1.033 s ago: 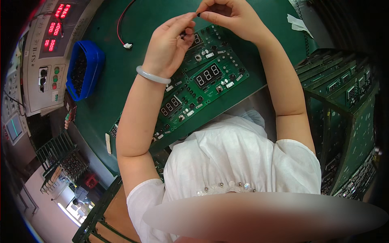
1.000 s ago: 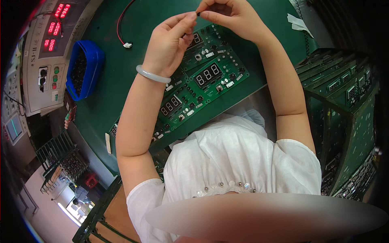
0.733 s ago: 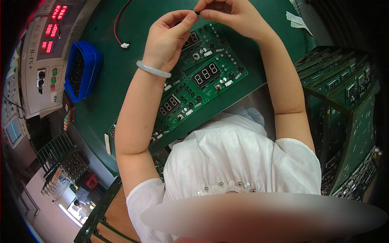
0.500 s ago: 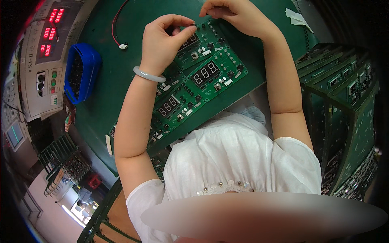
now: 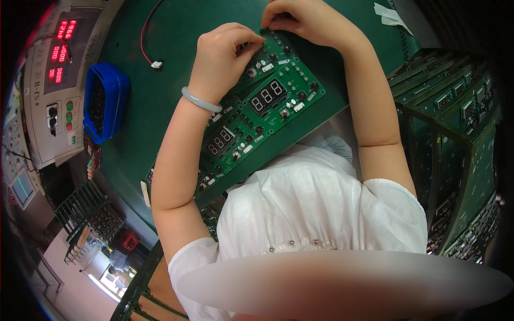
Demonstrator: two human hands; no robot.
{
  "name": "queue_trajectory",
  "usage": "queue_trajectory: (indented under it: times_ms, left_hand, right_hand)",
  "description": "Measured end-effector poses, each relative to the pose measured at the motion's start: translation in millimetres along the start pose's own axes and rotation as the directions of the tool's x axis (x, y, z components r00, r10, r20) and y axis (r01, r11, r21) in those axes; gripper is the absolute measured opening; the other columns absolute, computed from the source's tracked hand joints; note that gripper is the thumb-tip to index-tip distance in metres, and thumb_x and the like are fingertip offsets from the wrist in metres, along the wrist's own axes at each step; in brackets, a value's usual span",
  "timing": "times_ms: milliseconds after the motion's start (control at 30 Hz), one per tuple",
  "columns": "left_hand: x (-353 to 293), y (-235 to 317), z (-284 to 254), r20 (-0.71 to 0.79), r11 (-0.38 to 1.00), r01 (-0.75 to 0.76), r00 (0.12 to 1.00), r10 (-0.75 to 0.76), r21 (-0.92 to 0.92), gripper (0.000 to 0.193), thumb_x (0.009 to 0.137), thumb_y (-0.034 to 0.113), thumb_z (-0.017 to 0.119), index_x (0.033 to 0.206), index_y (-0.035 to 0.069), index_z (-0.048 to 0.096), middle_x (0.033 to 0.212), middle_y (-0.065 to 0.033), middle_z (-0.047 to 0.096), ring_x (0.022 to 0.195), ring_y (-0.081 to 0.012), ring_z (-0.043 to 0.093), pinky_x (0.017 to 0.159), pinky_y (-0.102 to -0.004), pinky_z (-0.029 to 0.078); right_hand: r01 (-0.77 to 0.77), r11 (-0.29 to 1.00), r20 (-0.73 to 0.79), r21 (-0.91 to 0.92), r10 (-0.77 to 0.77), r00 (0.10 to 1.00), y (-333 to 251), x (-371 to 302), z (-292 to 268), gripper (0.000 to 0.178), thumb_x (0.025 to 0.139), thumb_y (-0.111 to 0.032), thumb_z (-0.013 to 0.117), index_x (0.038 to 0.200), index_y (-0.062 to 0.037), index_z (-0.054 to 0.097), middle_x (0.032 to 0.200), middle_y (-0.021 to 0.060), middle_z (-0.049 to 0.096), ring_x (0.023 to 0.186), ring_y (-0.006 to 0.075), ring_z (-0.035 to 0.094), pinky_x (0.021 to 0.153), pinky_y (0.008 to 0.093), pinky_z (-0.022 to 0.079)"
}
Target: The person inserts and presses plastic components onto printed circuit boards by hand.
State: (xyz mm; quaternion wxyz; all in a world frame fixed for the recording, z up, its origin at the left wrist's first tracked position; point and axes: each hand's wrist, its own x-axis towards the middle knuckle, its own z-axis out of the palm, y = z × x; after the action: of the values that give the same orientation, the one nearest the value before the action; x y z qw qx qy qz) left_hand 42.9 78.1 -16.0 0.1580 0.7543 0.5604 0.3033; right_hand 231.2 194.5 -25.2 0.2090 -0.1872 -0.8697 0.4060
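Left hand [image 5: 263, 41] and right hand [image 5: 265, 25], thumb and fingertips of each together (contents not discernible), at the farther circuit board [image 5: 270, 58], at twelve o'clock on the green surface [image 5: 184, 27]; from it, second board [image 5: 292, 112] toward six o'clock, blue bin [image 5: 119, 99] toward nine, board rack [image 5: 458, 134] toward four

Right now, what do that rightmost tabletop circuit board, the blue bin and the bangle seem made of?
Rightmost circuit board: probably fibreglass laminate, flat, semi-gloss green, dotted with mounted parts.
Blue bin: likely plastic, smooth, with even colour and rounded corners.
Bangle: smooth, pale, faintly shiny; stone, glass or plastic, I can't tell.
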Motion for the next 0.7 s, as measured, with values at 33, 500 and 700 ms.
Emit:
queue_trajectory:
  times_ms: [33, 500, 700]
  left_hand:
    - [-0.4, -0.9, -0.1, 0.002, 1.0, 0.0, 1.0, 0.0, -0.001, 0.012, 0.075, -0.001, 0.075, 0.086, 0.003, 0.074, 0.082, -0.0083, 0.07, 0.067, -0.0208, 0.067, 0.062, -0.029, 0.055]
    - [0.1, 2.8, -3.6, 0.168, 0.952, -0.218, 0.968, 0.184, 0.214, 0.017, 0.081, -0.009, 0.065, 0.096, -0.002, 0.069, 0.094, -0.0124, 0.066, 0.084, -0.0293, 0.066, 0.078, -0.0338, 0.054]
    - [1.6, -13.1, -5.8, 0.127, 0.944, 0.233, 0.97, -0.208, -0.234, 0.016, 0.091, 0.005, 0.062, 0.1, -0.001, 0.073, 0.094, -0.0087, 0.069, 0.084, -0.0212, 0.066, 0.073, -0.0318, 0.053]
  right_hand:
    - [-0.001, 1.0, -0.003, -0.024, 0.001, 1.0, -2.4, -0.6, -0.2, 0.01, 0.078, -0.001, 0.068, 0.088, 0.0007, 0.07, 0.088, 0.0178, 0.067, 0.084, 0.0347, 0.065, 0.077, 0.0381, 0.052]
    - [0.012, 0.998, 0.034, -0.06, -0.01, 0.999, 5.3, 0.2, -2.3, 0.013, 0.076, -0.003, 0.071, 0.089, -0.0001, 0.074, 0.089, 0.0183, 0.067, 0.083, 0.0353, 0.065, 0.075, 0.0388, 0.052]
    - [-0.018, 1.0, -0.032, -0.013, 0.018, 0.999, 1.0, 0.1, -0.3, 0.013, 0.08, -0.001, 0.069, 0.092, -0.0004, 0.074, 0.089, 0.0181, 0.067, 0.084, 0.0343, 0.065, 0.076, 0.0385, 0.052]
